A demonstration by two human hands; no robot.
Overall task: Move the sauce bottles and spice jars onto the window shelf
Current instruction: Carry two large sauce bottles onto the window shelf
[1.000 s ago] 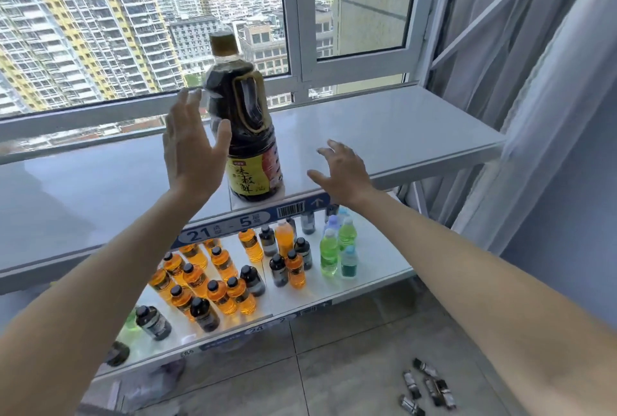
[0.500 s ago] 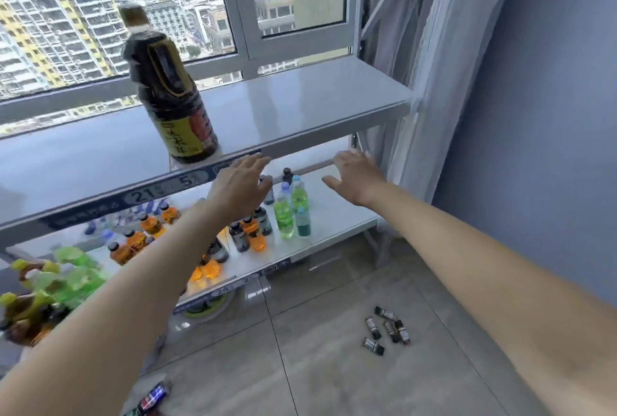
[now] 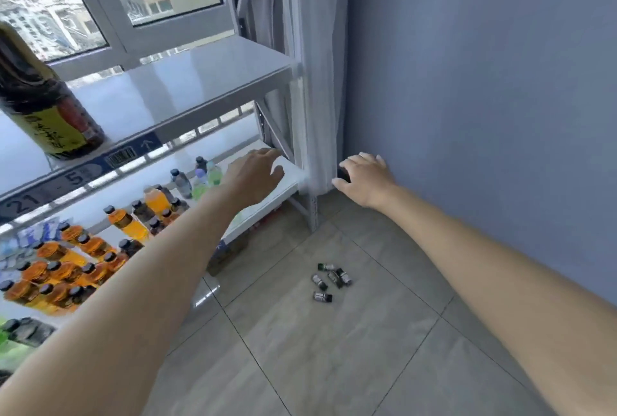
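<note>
Swung right and downward since half a second before, carrying both hands off toward the corner. Kept left hand (image 3: 257,175) slack and empty, hovering over the bare right end of the lower shelf (image 3: 290,178). Reached right hand (image 3: 362,178) to the curtain (image 3: 314,81) hem, fingers bent over something small and dark; could not tell whether gripped or merely touched. Left sauce bottle (image 3: 46,108) upright near the front edge of the window shelf (image 3: 200,81), blurred at far left. Noted spice jars (image 3: 329,280) lying clustered on the floor, well apart from both hands, and small bottles (image 3: 83,255) crowded on the lower shelf. Judged likely trouble: toppling those crowded bottles with the left forearm passing just above, snagging the curtain while lifting, or fumbling tiny jars grabbed several together.
</note>
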